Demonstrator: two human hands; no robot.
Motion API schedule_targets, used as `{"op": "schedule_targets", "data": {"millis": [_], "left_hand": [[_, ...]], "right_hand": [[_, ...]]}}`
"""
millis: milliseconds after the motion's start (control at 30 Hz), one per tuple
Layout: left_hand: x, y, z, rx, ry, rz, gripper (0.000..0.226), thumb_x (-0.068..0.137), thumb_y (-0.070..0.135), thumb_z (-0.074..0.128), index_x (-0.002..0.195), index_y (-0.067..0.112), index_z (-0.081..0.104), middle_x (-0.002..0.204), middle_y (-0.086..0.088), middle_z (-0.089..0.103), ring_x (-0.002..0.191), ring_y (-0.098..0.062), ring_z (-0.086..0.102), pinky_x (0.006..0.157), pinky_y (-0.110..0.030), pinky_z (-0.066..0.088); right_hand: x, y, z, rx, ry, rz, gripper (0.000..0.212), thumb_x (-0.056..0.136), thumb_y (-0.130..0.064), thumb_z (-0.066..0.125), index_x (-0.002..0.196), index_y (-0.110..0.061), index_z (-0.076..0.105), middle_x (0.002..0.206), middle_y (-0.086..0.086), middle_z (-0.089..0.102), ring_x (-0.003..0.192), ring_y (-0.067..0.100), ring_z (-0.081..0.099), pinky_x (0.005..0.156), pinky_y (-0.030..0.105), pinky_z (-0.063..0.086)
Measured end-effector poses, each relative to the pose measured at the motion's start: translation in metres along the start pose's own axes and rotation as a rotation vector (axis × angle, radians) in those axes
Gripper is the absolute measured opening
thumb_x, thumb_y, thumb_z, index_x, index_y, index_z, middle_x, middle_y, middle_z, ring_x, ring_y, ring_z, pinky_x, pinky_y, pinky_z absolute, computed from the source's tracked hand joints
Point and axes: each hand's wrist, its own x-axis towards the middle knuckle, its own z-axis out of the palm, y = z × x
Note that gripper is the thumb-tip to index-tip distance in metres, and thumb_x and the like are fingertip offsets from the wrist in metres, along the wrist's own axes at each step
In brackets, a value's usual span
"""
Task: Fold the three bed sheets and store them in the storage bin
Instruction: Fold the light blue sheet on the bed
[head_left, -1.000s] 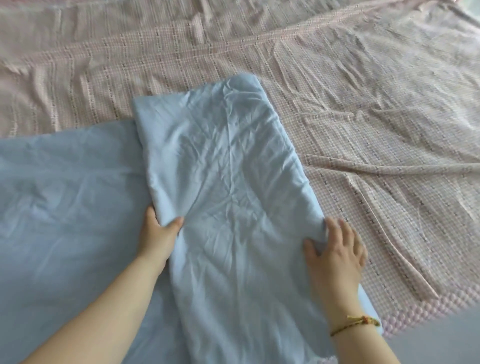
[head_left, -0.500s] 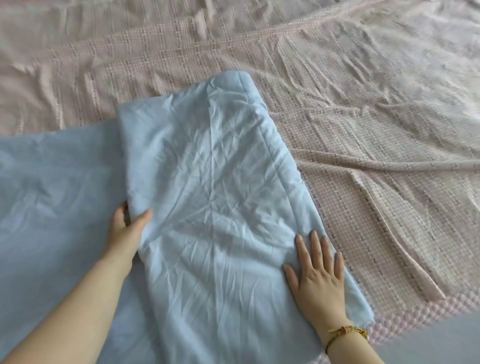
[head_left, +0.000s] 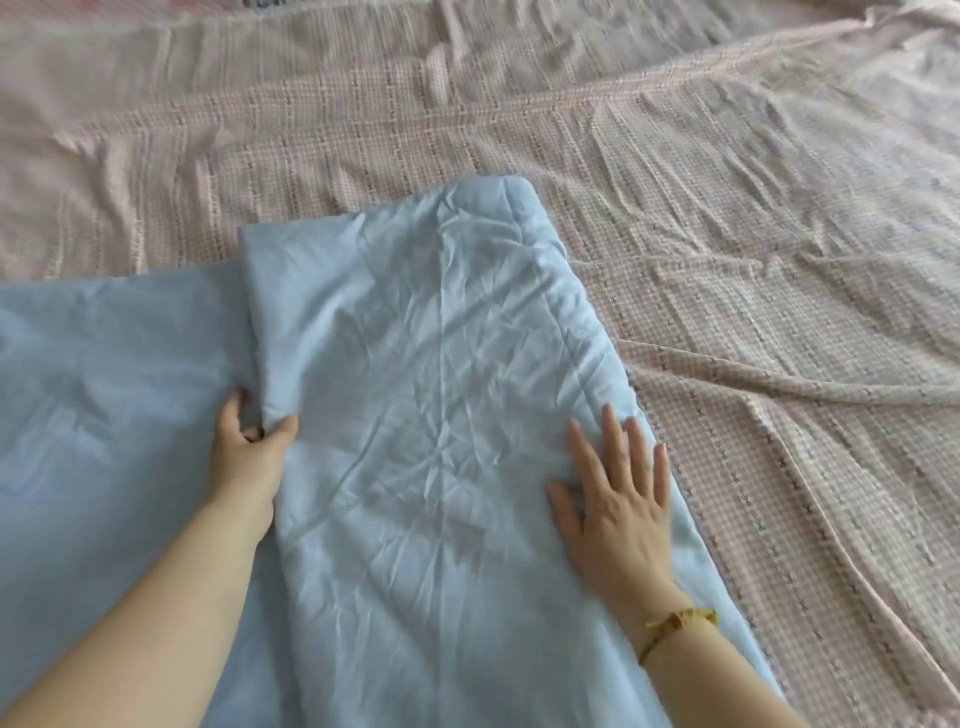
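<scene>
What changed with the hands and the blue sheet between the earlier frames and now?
The right hand let go of the right edge of the blue sheet and now lies flat on it, fingers spread. The left hand drew the folded layer's left edge leftward and still pinches it. The pink checked sheet underneath stayed spread out.

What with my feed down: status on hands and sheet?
Left hand pinches blue sheet by its left edge. Right hand flat on top. Pink checked sheet spread beyond, not blocking.
</scene>
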Motion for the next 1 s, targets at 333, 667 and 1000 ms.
{"op": "schedule_targets", "data": {"millis": [333, 667, 1000], "left_hand": [[0.037, -0.02, -0.004, -0.108, 0.096, -0.204, 0.017, 0.076, 0.0, 0.056, 0.071, 0.016, 0.058, 0.061, -0.002, 0.057, 0.072, -0.024, 0.051, 0.059, -0.03, 0.04], [0.044, -0.018, 0.004, 0.002, 0.172, -0.18, 0.028, 0.08, 0.0, 0.054, 0.058, 0.017, 0.05, 0.041, 0.004, 0.054, 0.054, -0.014, 0.042, 0.038, -0.012, 0.033], [0.029, -0.003, -0.002, -0.042, 0.105, -0.173, 0.011, 0.064, 0.021, 0.061, 0.069, 0.011, 0.057, 0.071, -0.013, 0.058, 0.077, -0.024, 0.053, 0.066, -0.032, 0.042]], "right_hand": [[0.178, -0.038, 0.012, -0.059, -0.19, -0.104, 0.065, 0.094, -0.053, 0.026, 0.148, -0.026, 0.003, 0.157, 0.0, -0.006, 0.144, 0.018, -0.008, 0.114, 0.046, -0.009], [0.24, -0.048, 0.019, 0.054, -0.173, -0.02, 0.061, 0.095, -0.047, 0.03, 0.148, -0.023, 0.011, 0.157, 0.002, -0.001, 0.144, 0.017, -0.005, 0.115, 0.045, -0.002], [0.042, 0.006, -0.017, 0.419, -0.021, 0.332, 0.054, 0.08, -0.022, 0.047, 0.129, 0.002, 0.049, 0.135, 0.019, 0.047, 0.126, 0.036, 0.043, 0.106, 0.038, 0.028]]}}
